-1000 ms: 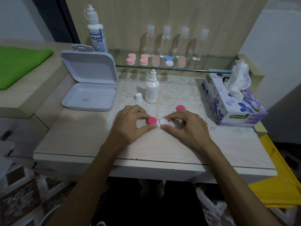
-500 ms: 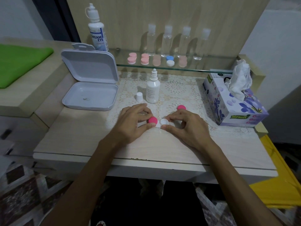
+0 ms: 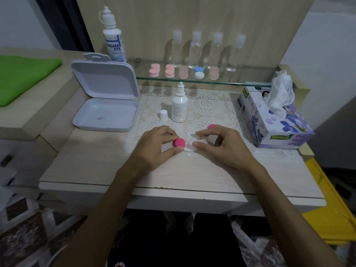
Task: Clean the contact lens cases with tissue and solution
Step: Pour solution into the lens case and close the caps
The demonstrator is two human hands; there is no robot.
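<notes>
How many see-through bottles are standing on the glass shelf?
4. The clear bottles stand in a row at the back of the glass shelf: first, second, third, fourth. None looks hidden.

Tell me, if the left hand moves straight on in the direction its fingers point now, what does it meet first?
The left hand points right, gripping a pink cap. Probably it would first meet the white tissue pinched by the right hand, then that hand's fingertips.

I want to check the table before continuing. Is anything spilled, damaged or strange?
No spill or damage shows. The small white bottle stands open, its cap beside it. A few small bits lie in the open grey box; I cannot tell what they are.
</notes>
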